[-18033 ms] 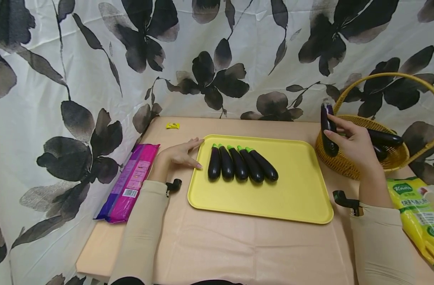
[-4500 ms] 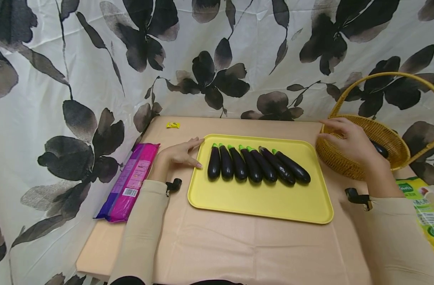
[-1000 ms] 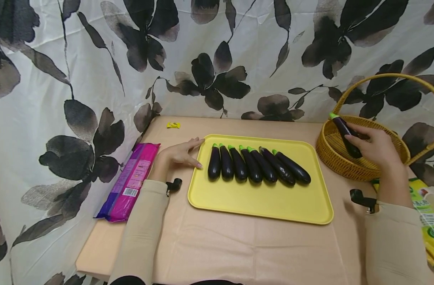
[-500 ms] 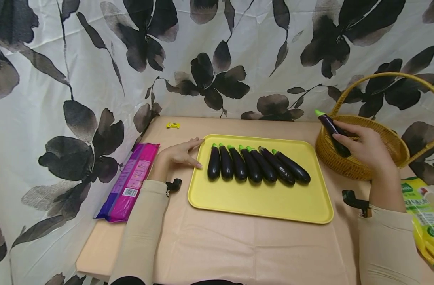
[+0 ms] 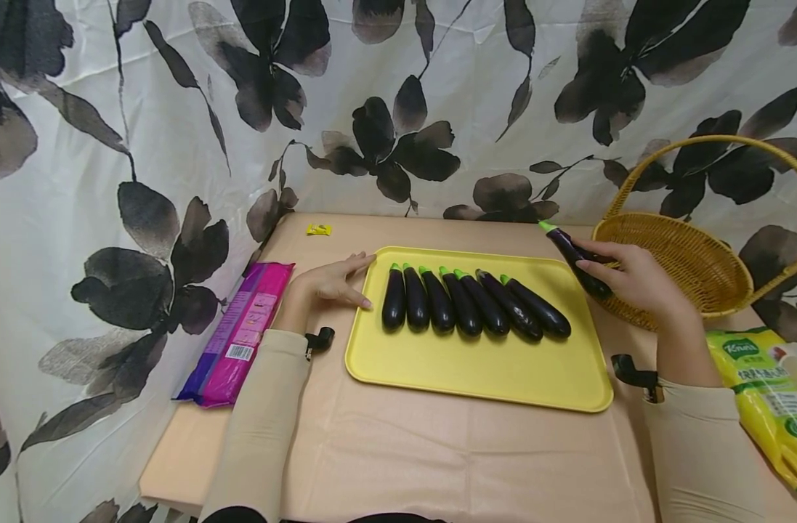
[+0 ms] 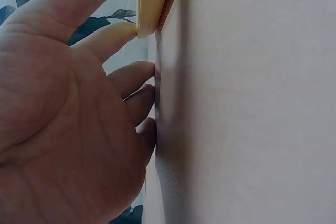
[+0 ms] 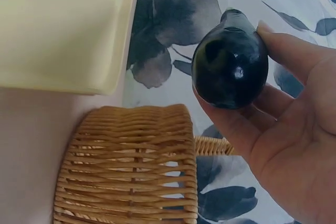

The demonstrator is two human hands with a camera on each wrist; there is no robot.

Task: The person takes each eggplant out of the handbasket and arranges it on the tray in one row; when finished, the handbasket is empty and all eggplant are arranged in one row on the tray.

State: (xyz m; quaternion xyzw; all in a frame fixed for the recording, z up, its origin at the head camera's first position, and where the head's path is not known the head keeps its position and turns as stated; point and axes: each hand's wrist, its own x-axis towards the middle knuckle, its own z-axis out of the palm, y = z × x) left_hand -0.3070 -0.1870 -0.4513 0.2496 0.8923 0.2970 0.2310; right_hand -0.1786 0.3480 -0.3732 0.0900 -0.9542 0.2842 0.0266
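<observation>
Between the thumb and fingers of my right hand is an eggplant, its green stem end pointing up and left. It is held above the right edge of the yellow tray, just left of the wicker basket. In the right wrist view the held eggplant shows its round dark end. A row of several eggplants lies side by side on the tray, green tops to the back. My left hand touches the tray's left rim with thumb and fingertips; its other fingers rest on the table in the left wrist view.
A purple and pink packet lies left of my left forearm. At the back left is a small yellow wrapper. A yellow-green Knorr bag lies right of my right forearm. The basket's tall handle arches upward. A floral cloth hangs behind the table.
My right hand has carried the eggplant left, out of the basket to the tray's right edge. Over the longer span, the row on the tray has grown by two. My left hand stays put.
</observation>
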